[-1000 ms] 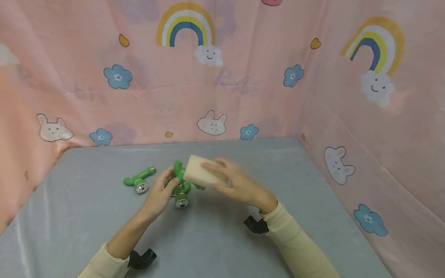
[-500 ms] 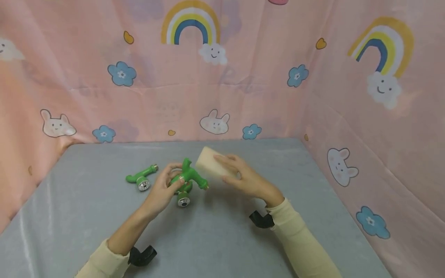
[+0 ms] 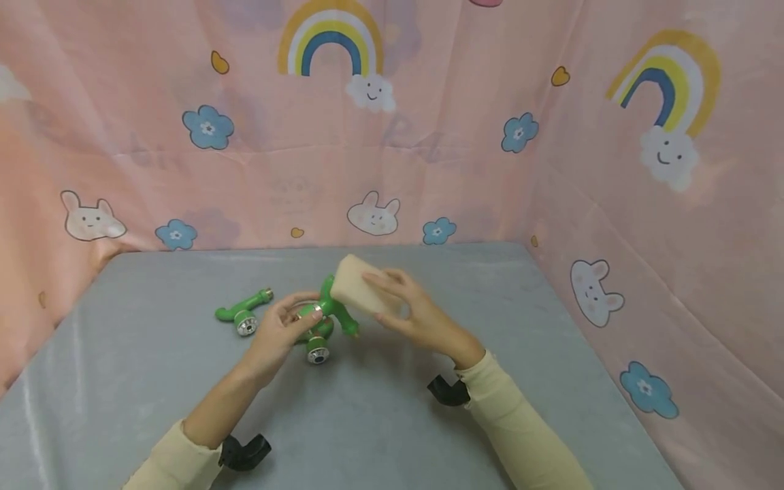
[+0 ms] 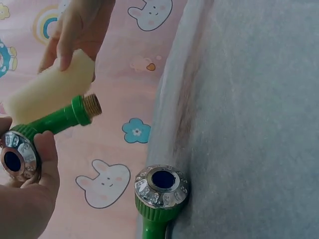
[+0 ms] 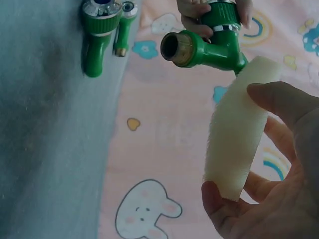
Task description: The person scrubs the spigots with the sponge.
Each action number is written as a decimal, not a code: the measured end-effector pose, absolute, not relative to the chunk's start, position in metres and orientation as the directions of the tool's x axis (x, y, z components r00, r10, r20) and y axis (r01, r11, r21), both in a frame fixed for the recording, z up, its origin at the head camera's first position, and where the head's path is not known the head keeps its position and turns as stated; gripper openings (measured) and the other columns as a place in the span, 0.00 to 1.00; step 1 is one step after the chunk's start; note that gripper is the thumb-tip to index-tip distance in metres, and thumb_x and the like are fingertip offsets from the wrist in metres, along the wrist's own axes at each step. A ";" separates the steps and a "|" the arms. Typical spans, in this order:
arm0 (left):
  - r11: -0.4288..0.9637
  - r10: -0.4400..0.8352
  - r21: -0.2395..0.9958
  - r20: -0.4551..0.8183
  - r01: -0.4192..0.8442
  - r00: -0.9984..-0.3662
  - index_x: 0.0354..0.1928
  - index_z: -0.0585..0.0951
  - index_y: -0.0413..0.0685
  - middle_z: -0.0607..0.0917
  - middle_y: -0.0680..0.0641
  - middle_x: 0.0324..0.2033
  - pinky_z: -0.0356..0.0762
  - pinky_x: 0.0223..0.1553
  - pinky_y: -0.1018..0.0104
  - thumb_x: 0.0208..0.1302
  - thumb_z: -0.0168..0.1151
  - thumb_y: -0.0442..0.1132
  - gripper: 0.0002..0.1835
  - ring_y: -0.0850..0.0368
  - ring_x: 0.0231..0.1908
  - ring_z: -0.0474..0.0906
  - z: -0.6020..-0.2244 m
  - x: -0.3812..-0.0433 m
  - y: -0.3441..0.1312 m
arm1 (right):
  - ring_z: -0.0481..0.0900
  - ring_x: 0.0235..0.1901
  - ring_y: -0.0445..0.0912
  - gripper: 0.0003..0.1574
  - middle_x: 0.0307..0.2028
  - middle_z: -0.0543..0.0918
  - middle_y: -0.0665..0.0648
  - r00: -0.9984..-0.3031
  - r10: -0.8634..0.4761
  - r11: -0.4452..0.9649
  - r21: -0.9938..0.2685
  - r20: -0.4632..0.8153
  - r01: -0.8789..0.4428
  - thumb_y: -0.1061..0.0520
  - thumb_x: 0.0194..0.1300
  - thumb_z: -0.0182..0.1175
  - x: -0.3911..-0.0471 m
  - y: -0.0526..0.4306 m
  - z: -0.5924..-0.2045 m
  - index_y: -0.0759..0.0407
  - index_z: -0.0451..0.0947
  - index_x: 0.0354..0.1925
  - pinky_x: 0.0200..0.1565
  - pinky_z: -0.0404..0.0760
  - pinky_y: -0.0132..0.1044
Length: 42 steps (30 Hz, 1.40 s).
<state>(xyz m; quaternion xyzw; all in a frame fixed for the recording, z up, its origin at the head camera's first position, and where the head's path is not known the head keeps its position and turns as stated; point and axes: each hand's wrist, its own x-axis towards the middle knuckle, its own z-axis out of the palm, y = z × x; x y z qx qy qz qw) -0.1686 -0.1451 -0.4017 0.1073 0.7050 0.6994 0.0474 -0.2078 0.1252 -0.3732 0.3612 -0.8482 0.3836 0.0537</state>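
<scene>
My left hand grips a green faucet by its round silver knob, above the table. The left wrist view shows thumb and fingers around that knob, with the brass threaded end pointing away. A cream sponge is pinched between the thumb and fingers of my right hand. In the right wrist view the sponge's upper end appears to touch the faucet's curved spout, which it partly hides. Below the held faucet, a second green faucet lies on the table, partly covered.
A third green faucet lies on the grey table left of my left hand. Black curved pieces sit at both sleeve cuffs. A pink patterned curtain stands behind and to the right of the table.
The sponge moves off the faucet to the right, then comes back left against it. The held faucet, largely behind the sponge a second ago, shows more of its body now. Both grips stay the same.
</scene>
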 end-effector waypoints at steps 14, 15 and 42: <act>0.108 0.155 0.983 0.133 0.150 -0.979 0.61 0.77 0.33 0.85 0.60 0.50 0.80 0.43 0.73 0.65 0.67 0.33 0.23 0.68 0.40 0.78 -0.399 -0.171 -0.142 | 0.70 0.64 0.58 0.38 0.66 0.71 0.63 -0.697 -0.533 0.460 -0.527 0.480 -0.714 0.57 0.63 0.69 -0.199 0.123 -0.362 0.48 0.73 0.70 0.59 0.77 0.55; 0.116 0.160 0.980 0.142 0.161 -0.977 0.61 0.77 0.33 0.86 0.58 0.49 0.81 0.43 0.73 0.65 0.67 0.32 0.23 0.68 0.40 0.81 -0.399 -0.172 -0.141 | 0.70 0.64 0.58 0.37 0.66 0.71 0.63 -0.689 -0.544 0.464 -0.512 0.479 -0.723 0.57 0.63 0.69 -0.198 0.122 -0.362 0.47 0.73 0.70 0.58 0.78 0.54; 0.299 0.024 0.908 0.300 0.293 -0.954 0.58 0.82 0.38 0.83 0.43 0.42 0.76 0.29 0.78 0.59 0.73 0.31 0.23 0.71 0.28 0.76 -0.400 -0.173 -0.149 | 0.68 0.64 0.59 0.35 0.66 0.69 0.67 -0.739 -0.651 0.517 -0.610 0.175 -0.600 0.58 0.67 0.65 -0.204 0.135 -0.365 0.47 0.72 0.71 0.60 0.75 0.54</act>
